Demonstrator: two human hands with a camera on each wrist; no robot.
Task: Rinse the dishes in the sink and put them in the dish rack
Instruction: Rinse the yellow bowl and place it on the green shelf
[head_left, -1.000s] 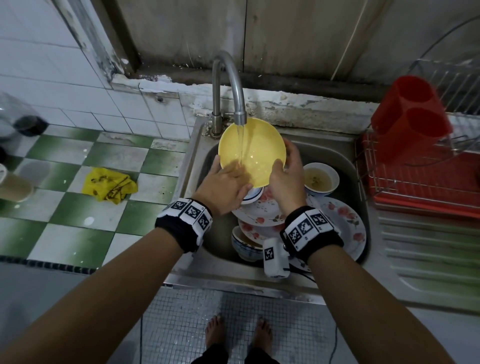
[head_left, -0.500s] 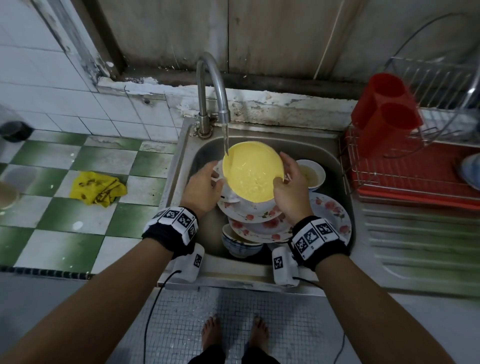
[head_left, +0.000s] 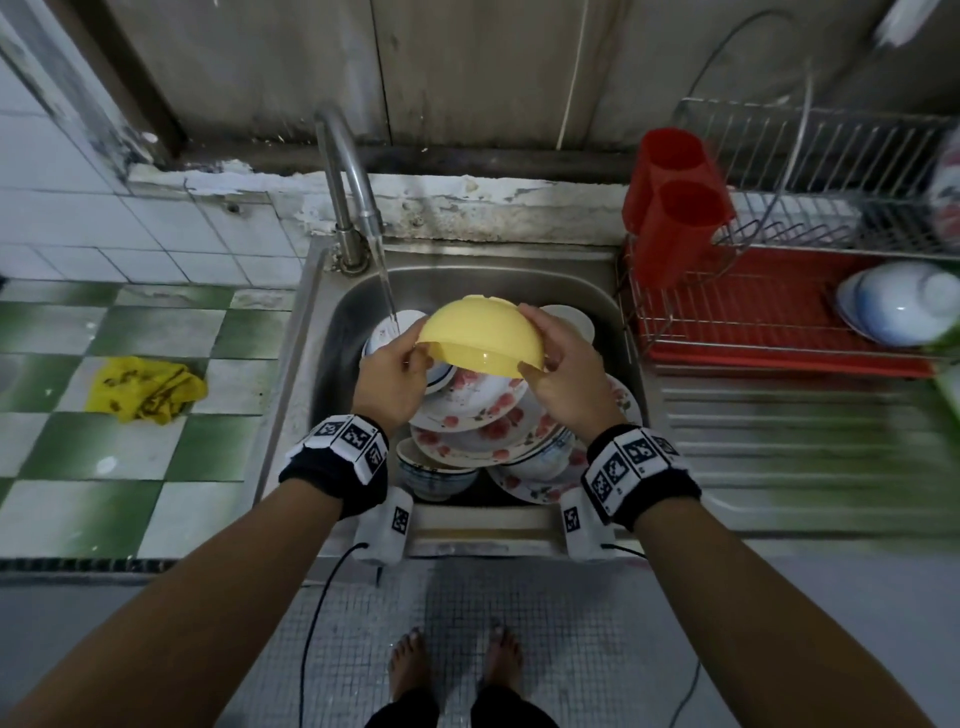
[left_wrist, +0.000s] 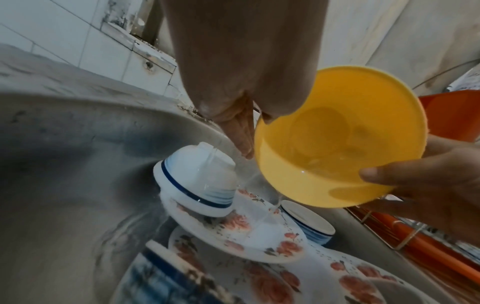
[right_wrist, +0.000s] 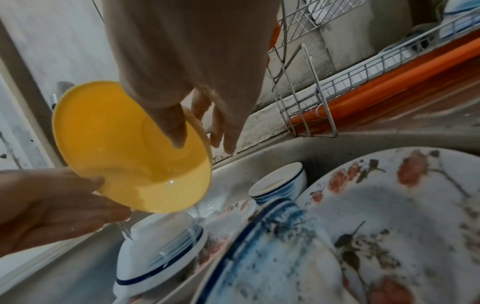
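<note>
Both hands hold a yellow plastic bowl (head_left: 478, 332) over the sink (head_left: 332, 332), tipped so its mouth faces down and toward me. My left hand (head_left: 415, 353) pinches the left rim, thumb inside (left_wrist: 267, 115). My right hand (head_left: 530, 343) grips the right rim, thumb (right_wrist: 174, 131) inside and fingers behind. Water drains off the bowl's low edge (left_wrist: 275, 197). The tap stream (head_left: 387, 291) falls just left of the bowl onto an upturned white bowl (left_wrist: 197, 181). Floral plates (head_left: 467, 405) and a small blue-striped bowl (right_wrist: 280, 181) lie below.
The curved tap (head_left: 353, 171) stands at the sink's back left. On the right drainboard is a wire dish rack (head_left: 779, 322) with a red tray, a red cutlery holder (head_left: 675, 197) and a white bowl (head_left: 904, 301). A yellow cloth (head_left: 145, 389) lies on the tiled counter.
The yellow bowl came out from under the tap stream, moved lower and tipped over from mouth-up to mouth-down. Both hands kept hold of its rim.
</note>
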